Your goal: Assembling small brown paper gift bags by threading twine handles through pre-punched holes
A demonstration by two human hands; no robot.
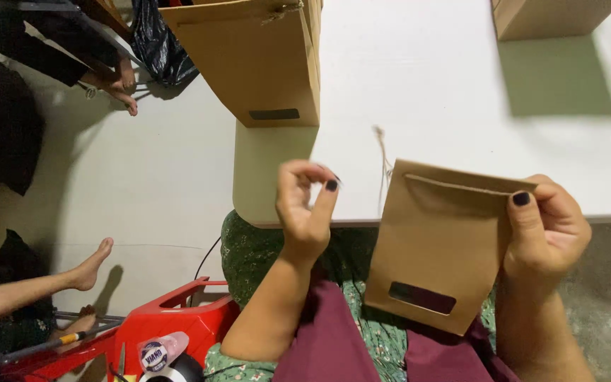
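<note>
While my right hand [547,230] grips the small brown kraft-paper bag with a dark rectangular window [441,244] by its upper corner, thumb pressed on the front, the bag hangs tilted over my lap at the edge of the white table [461,85]. My left hand [305,205] is raised beside it, fingertips pinched together on a thin pale twine [383,163] that trails up onto the table. A larger brown paper bag [256,64] stands further back, and a red plastic stool [171,325] sits on the floor.
</note>
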